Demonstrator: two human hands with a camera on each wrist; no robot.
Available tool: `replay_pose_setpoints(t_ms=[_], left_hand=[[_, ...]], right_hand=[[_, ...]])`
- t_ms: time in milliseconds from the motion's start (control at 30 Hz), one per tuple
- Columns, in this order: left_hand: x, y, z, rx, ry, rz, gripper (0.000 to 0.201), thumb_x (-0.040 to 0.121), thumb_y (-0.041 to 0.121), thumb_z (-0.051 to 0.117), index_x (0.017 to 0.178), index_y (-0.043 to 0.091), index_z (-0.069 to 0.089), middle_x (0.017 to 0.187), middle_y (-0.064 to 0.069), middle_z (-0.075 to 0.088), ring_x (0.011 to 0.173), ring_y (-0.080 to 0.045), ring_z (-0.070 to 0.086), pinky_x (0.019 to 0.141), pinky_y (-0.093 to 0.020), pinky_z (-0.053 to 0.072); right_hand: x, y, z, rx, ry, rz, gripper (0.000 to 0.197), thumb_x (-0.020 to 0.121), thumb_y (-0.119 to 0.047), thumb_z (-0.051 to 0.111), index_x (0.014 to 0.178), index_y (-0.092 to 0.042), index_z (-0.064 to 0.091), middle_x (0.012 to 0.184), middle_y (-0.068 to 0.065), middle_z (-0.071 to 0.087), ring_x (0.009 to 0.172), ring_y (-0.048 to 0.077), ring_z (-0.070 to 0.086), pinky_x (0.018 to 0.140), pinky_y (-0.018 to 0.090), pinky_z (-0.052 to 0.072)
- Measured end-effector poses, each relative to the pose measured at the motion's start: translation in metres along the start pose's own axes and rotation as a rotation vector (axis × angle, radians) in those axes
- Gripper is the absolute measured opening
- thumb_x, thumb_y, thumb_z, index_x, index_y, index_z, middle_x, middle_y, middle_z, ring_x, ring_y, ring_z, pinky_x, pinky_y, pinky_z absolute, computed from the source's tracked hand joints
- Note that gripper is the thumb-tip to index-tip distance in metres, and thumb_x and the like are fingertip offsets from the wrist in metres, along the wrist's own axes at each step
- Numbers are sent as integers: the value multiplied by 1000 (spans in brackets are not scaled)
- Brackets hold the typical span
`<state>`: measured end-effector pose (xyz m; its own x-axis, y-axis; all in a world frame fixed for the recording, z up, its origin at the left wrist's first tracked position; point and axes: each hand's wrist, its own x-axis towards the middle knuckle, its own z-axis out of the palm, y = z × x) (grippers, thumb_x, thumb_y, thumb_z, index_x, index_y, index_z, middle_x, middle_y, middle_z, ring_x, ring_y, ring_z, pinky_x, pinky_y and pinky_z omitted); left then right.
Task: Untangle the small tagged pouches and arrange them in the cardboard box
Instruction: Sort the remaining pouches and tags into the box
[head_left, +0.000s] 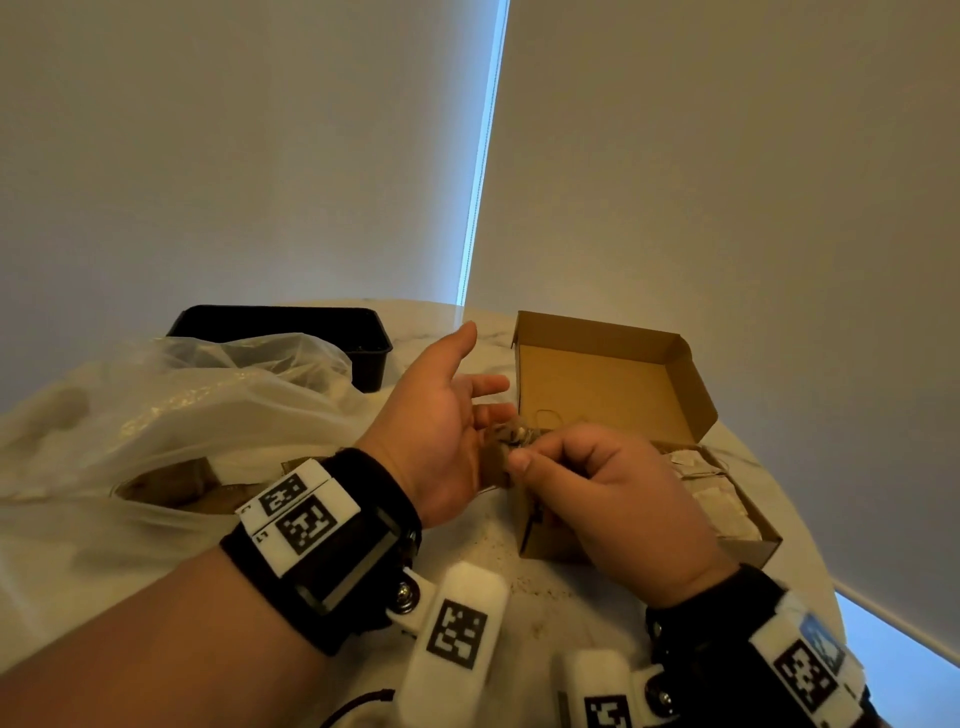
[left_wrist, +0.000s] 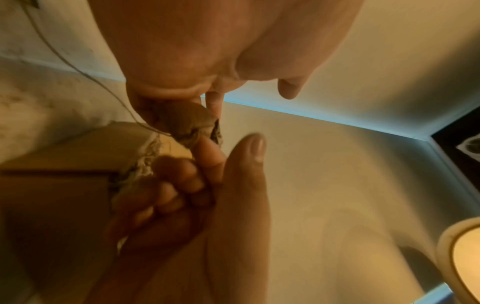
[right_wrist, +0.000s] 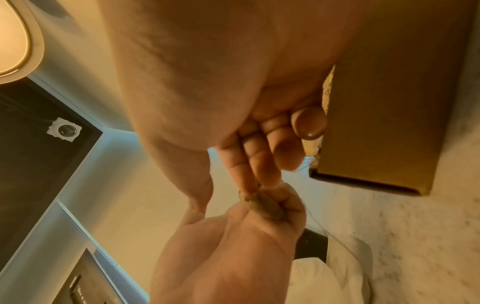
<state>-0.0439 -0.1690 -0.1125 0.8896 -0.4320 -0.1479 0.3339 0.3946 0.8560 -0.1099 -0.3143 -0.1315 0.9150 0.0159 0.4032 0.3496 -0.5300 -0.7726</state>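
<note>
- Lowest in the head view, both wrists carry black straps with white marker blocks, above the pale speckled desk (head_left: 498, 540).
- Just above, at centre frame, the right hand (head_left: 608, 488) is curled, its thumb and fingertips pinching a small brown pouch (head_left: 506, 441). The right wrist view shows those fingers (right_wrist: 246, 170) nipped onto the same wad.
- The left hand (head_left: 441, 415) lies palm up under the pouch with thumb raised and fingers nearly straight. The left wrist view shows the pouch (left_wrist: 182, 121) pressed against the inner fingers, with a thin string (left_wrist: 78, 67) trailing away. I cannot tell if those fingers truly clamp it.
- The pouch is in the air, just left of the box (head_left: 613, 384), not yet inside.
- To the right of the hands, the box's lower half holds several pale pouches (head_left: 722, 504) with strings, so part of the job looks done. How tidy they lie is hard to judge.
- At left frame, a clear plastic bag (head_left: 171, 415) slumps on the desk with brown shapes inside, probably more pouches to sort.
- Above the hands stands the box's open lid, with a loose string loop (head_left: 548, 415) in front of it.
- Farthest, upper left of the desk, sits a black tray (head_left: 311, 325).
- My guess: somewhere midway, with this pouch's string to free and then placing.
</note>
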Motion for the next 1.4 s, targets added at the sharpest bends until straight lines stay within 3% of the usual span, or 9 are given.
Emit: replay_pose_setpoints(t_ms=[133,333,500,633,733,900,1000,1100,1400], left_hand=[[0,-4,5,52,-91,34,72,85,69,48,128,11,56,130,-23,53,101,-34,54,81,-42,48],[-8,-2,12,147,-159,114,75,73,67,59,123,10,59,109,-15,52,97,-30,52,86,-43,45],[-3,-2,4,451,-24,246,29,101,29,46,120,19,65,106,-1,67,102,-19,58,83,-36,49],[-2,-2,1,672,-59,272,28,102,17,45,118,25,67,108,5,72,107,-12,64,90,-33,53],[-5,-4,0,737,-159,273,21,101,24,50,109,28,70,87,6,75,86,-9,70,81,-32,54],[-2,-6,-2,854,-162,356,10,97,22,60,96,24,70,70,13,67,63,2,59,56,-12,44],[1,-6,-5,885,-135,413,7,93,21,66,88,23,69,74,8,66,61,-1,55,59,-17,45],[4,-6,-7,882,-108,452,7,92,23,67,85,23,70,77,5,66,65,-2,56,64,-21,48],[7,0,-10,818,-7,538,5,88,24,72,89,26,77,79,10,73,62,5,60,53,-7,44]], right_hand=[[3,3,1,61,34,81,20,80,-43,75,79,-23,73,70,8,70,61,19,64,57,31,53],[9,11,2,182,30,209,18,82,-24,79,95,-17,68,73,9,74,67,26,71,62,32,56],[8,14,-8,451,84,291,9,91,-12,66,98,-15,72,86,17,74,70,29,63,63,37,54],[9,13,-13,720,105,290,14,94,-3,53,101,-4,65,93,21,73,75,28,66,60,31,54],[10,13,-13,848,80,266,16,88,-3,52,101,-2,61,88,19,70,71,25,67,61,33,53],[10,14,-12,883,48,248,19,80,-5,55,98,-3,60,81,17,67,66,23,65,55,30,54],[11,17,-11,880,33,247,15,90,4,49,101,-1,58,80,16,67,64,23,64,52,29,51],[11,19,-12,864,-7,240,22,80,-6,56,102,-2,59,80,15,66,63,22,61,53,31,45],[9,15,-10,666,-113,237,15,80,-20,63,90,-16,75,77,18,58,60,23,50,55,30,43]])
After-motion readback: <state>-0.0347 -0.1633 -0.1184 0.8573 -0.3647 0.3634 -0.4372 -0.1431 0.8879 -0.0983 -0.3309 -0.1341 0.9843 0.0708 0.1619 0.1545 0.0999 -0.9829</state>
